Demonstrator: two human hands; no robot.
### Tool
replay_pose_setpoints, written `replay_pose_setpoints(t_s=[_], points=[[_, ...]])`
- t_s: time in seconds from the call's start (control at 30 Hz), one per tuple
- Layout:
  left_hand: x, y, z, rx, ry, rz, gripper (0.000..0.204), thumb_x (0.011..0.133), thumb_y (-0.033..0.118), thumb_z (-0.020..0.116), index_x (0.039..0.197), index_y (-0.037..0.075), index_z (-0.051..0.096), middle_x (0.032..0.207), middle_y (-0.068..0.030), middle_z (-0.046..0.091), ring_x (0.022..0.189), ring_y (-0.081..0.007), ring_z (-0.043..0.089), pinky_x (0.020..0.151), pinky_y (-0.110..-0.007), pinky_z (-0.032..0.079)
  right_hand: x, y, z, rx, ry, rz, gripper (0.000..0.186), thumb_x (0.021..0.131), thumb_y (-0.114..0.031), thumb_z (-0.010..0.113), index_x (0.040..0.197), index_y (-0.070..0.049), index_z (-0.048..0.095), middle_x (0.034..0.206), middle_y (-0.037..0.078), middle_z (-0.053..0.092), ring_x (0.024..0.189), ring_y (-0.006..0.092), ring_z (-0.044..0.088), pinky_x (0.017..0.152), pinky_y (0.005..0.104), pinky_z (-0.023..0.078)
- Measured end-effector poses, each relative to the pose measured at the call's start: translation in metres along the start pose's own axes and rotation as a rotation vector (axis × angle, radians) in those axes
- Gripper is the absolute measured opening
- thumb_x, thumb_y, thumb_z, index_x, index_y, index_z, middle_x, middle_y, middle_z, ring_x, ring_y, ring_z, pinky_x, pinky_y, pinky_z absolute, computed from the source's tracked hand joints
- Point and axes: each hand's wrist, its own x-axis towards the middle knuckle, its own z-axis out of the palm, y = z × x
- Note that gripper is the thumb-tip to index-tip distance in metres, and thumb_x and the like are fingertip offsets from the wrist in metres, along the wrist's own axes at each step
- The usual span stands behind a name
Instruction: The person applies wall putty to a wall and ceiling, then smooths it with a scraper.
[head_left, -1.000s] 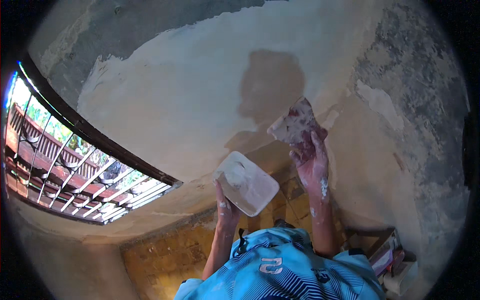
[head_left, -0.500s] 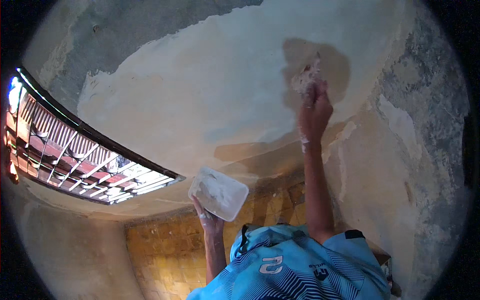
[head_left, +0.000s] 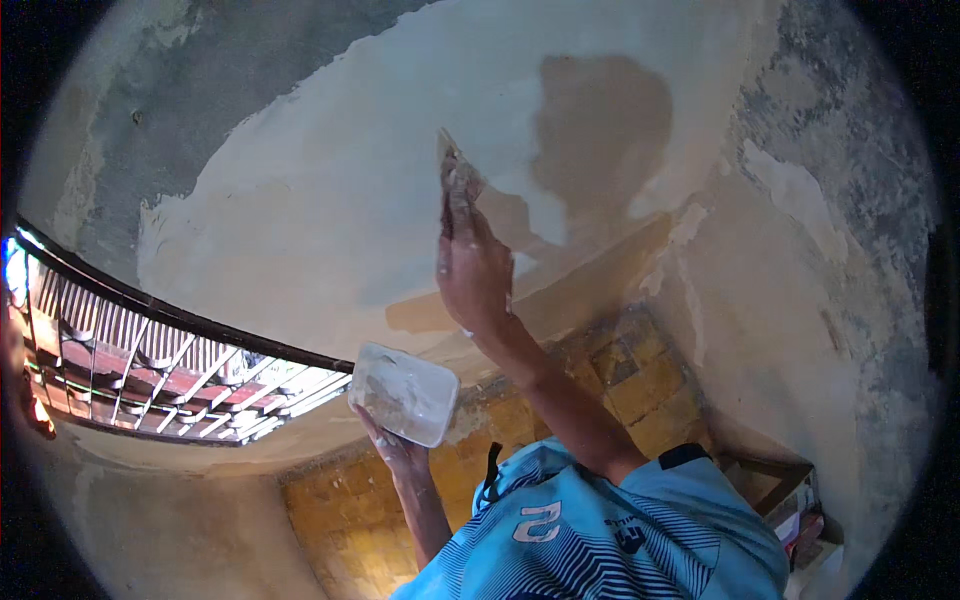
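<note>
My right hand [head_left: 476, 278] is raised to the wall in the middle, its fingers closed round a putty-smeared putty knife [head_left: 452, 165]. The blade looks nearly edge-on at the pale, freshly coated part of the wall [head_left: 330, 190]; whether it touches cannot be told. Lower and to the left, my left hand [head_left: 402, 452] grips a white rectangular plastic tub [head_left: 446, 405] from below and the side. White putty [head_left: 395, 385] is smeared over the tub's inside. White smears also mark both hands.
A barred window opening [head_left: 180, 365] with a dark frame lies at the left. Bare grey wall [head_left: 200, 80] borders the pale coat. Yellow-brown floor tiles [head_left: 640, 385] show below. At the lower right stands a brown box-like thing [head_left: 765, 480] with objects beside it.
My right hand with the putty knife has swept left and slightly down along the wall. My left hand still holds the tub. The whole view has shifted a little.
</note>
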Motion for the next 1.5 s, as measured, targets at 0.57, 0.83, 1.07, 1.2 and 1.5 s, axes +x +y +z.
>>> replay_pose_setpoints(t_s=[0.57, 0.83, 1.07, 1.2, 1.5], points=[[-0.003, 0.016, -0.014, 0.01, -0.062, -0.02, 0.068, 0.092, 0.052, 0.046, 0.143, 0.011, 0.027, 0.144, -0.0109, 0.034, 0.129, -0.0288, 0.037, 0.108, -0.046, 0.034, -0.027, 0.014, -0.005, -0.176, -0.287, 0.156, 0.07, 0.084, -0.002, 0.045, 0.146, -0.004, 0.013, 0.139, 0.023, 0.038, 0.088, 0.042, 0.063, 0.066, 0.0451, 0.056], [-0.002, 0.017, -0.01, -0.034, -0.057, -0.037, 0.066, 0.093, 0.051, 0.045, 0.143, 0.011, 0.028, 0.144, -0.0108, 0.034, 0.129, -0.0289, 0.037, 0.108, -0.046, 0.033, 0.035, 0.071, -0.068, -0.236, -0.131, 0.234, 0.069, 0.082, 0.0, 0.044, 0.146, -0.011, 0.02, 0.141, 0.02, 0.039, 0.066, 0.0341, 0.065, 0.065, 0.0442, 0.055], [-0.002, 0.006, -0.005, -0.05, -0.07, -0.015, 0.063, 0.094, 0.048, 0.044, 0.143, 0.011, 0.028, 0.143, -0.0109, 0.035, 0.129, -0.0287, 0.037, 0.108, -0.047, 0.033, -0.011, 0.043, -0.006, -0.074, -0.202, 0.018, 0.069, 0.082, 0.002, 0.043, 0.145, -0.005, 0.018, 0.137, 0.026, 0.04, 0.114, 0.0414, 0.051, 0.084, 0.0471, 0.05], [-0.004, 0.006, 0.001, -0.009, -0.044, 0.018, 0.063, 0.095, 0.048, 0.043, 0.143, 0.011, 0.028, 0.144, -0.0105, 0.034, 0.129, -0.0287, 0.038, 0.108, -0.048, 0.034, -0.001, 0.039, -0.052, -0.027, -0.317, 0.153, 0.065, 0.084, -0.004, 0.045, 0.145, -0.008, 0.021, 0.132, 0.019, 0.048, 0.083, 0.0366, 0.064, 0.07, 0.0476, 0.053], [-0.002, -0.006, 0.012, 0.084, -0.055, 0.082, 0.068, 0.092, 0.054, 0.044, 0.142, 0.012, 0.028, 0.143, -0.0119, 0.034, 0.128, -0.0317, 0.036, 0.105, -0.053, 0.035, 0.019, 0.059, -0.032, -0.081, -0.21, 0.122, 0.064, 0.085, 0.0, 0.042, 0.145, -0.008, 0.022, 0.127, 0.021, 0.05, 0.099, 0.0324, 0.06, 0.075, 0.0436, 0.053]])
